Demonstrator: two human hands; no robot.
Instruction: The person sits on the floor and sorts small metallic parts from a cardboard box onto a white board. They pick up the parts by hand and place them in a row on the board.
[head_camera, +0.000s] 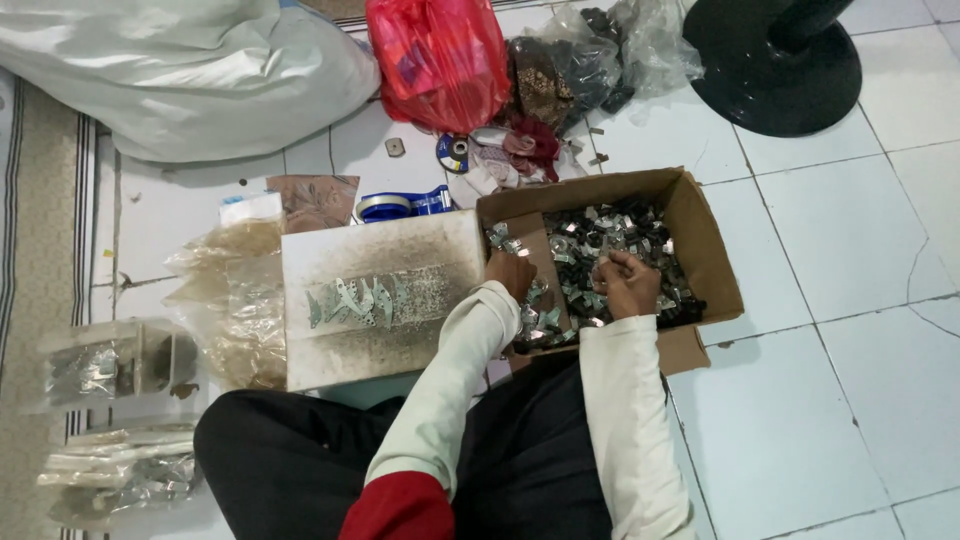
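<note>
I sit on a tiled floor with an open brown cardboard box (700, 215) before me. It is full of small dark and silvery metal pieces (610, 240). My left hand (512, 273) rests at the box's left side, fingers curled over shiny pieces. My right hand (625, 283) is inside the box, fingers bunched on some of the metal pieces. To the left lies a dirty white board (380, 345) with a row of silvery metal pieces (362, 300) lined up on it.
A red plastic bag (440, 60), clear bags of dark parts (590, 55), a big white sack (190, 75) and a black fan base (775, 60) stand behind. A blue tape dispenser (405, 205) lies near the board. Clear bags of parts (110, 365) sit at left.
</note>
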